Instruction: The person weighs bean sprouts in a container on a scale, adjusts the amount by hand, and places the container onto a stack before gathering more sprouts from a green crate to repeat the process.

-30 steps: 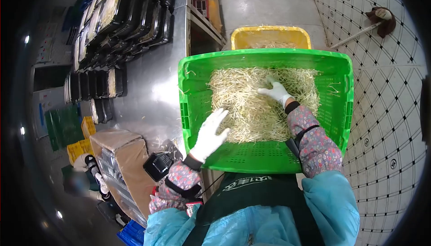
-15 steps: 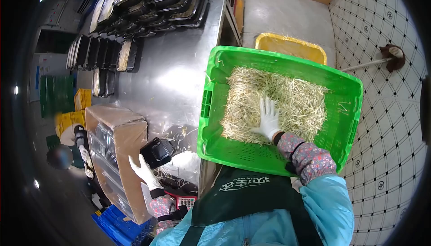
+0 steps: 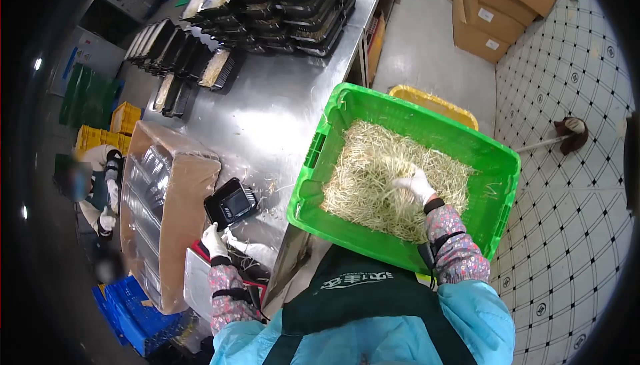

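A green plastic crate (image 3: 393,248) holds a bed of pale bean sprouts (image 3: 373,165). My right hand (image 3: 417,186), in a white glove, is in the crate with its fingers curled round a clump of sprouts; the strands by the fingertips are blurred. On the left, a black plastic tray (image 3: 233,204) with nothing in it lies at the edge of the metal table. My left hand (image 3: 215,240), also white-gloved, has its fingertips closed at the tray's near corner. Loose sprouts are scattered around the tray.
Sprout-filled black trays (image 3: 293,5) stand stacked on the metal table (image 3: 280,92). A cardboard box (image 3: 193,198) of plastic trays is left of my left hand. Behind the crate sits a yellow tub (image 3: 437,106). A co-worker (image 3: 100,185) is at far left.
My right hand has gone from lying spread on the sprouts to grasping a clump. My left hand has closed from spread fingers onto the black tray's corner. The view has turned somewhat.
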{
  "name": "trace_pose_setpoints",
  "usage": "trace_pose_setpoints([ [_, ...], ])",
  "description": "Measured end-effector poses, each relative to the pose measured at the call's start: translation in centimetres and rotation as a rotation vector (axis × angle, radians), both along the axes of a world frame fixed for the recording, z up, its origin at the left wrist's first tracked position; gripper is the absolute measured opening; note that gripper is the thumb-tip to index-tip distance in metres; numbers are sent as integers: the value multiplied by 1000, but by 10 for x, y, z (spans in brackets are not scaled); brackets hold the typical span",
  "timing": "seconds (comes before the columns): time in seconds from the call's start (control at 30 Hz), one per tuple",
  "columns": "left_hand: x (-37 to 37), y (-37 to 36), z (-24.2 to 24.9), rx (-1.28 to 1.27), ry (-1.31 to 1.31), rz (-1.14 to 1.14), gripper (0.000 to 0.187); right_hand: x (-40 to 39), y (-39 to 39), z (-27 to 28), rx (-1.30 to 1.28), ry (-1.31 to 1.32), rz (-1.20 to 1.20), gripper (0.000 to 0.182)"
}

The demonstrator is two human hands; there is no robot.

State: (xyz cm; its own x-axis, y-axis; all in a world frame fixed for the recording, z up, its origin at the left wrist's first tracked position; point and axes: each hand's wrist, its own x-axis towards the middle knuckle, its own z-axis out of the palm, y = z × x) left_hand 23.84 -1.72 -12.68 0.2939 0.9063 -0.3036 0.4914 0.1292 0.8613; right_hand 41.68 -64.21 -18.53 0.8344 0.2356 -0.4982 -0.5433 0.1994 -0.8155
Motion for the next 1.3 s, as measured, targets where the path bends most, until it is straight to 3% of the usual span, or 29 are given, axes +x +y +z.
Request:
trace_pose_setpoints([
  [0.1,16,-7,1,-129,-276,81,8,-12,-10,19,20,-41,-18,63],
  [0.2,15,-8,-2,260,-488,3,5,-13,-26,57,60,-131,81,64],
  [0.23,12,-6,3,348,-436,-33,4,-11,-29,74,11,-151,117,64],
  [0.33,45,-91,85,335,-644,21,13,0,-22,120,61,-313,274,70],
  [0.37,55,-117,101,410,-740,-31,23,7,-16,133,-35,-431,355,71],
  [0.4,61,-145,122,518,-631,-160,29,11,-10,145,-132,-544,430,73],
  [0.43,66,-190,152,564,-691,-277,35,22,-7,137,-456,-695,506,74],
  [0.47,70,-218,173,684,-508,-409,44,27,4,158,-454,-727,519,74],
  [0.53,74,-271,196,1025,-320,-607,50,15,38,235,-1110,-994,802,78],
  [0.63,70,-330,202,1333,-77,-776,57,6,96,274,-1248,-1209,950,59],
  [0.67,69,-340,191,1189,-61,-859,56,2,117,277,-1320,-1271,1041,48],
  [0.7,67,-344,180,1023,-73,-941,55,-4,135,272,-1287,-1427,974,35],
  [0.77,63,-327,121,617,-333,-888,54,-21,171,286,-1168,-1541,1048,41],
  [0.8,54,-314,118,464,-473,-830,54,-28,189,285,-1116,-1595,1090,47],
  [0.87,12,-279,130,98,-438,-645,52,-49,229,286,-1000,-1696,1087,60],
  [0.93,-24,-244,130,20,-705,-486,51,-76,281,281,-920,-1735,1174,69],
  [1.0,-64,-189,109,126,-637,-371,50,-106,338,279,-745,-1910,1161,72],
  [1.07,-111,-149,120,148,-682,-188,48,-143,395,288,-606,-1944,1219,76],
  [1.13,-162,-106,116,-45,-870,-54,47,-179,449,296,-477,-1896,1363,85],
  [1.17,-183,-80,101,145,-817,-48,45,-194,474,292,-399,-1935,1361,86],
  [1.2,-210,-67,104,-73,-927,45,43,-208,497,287,-322,-1971,1359,87],
  [1.3,-258,-34,107,33,-928,134,47,-244,551,270,-310,-2021,1427,83],
])
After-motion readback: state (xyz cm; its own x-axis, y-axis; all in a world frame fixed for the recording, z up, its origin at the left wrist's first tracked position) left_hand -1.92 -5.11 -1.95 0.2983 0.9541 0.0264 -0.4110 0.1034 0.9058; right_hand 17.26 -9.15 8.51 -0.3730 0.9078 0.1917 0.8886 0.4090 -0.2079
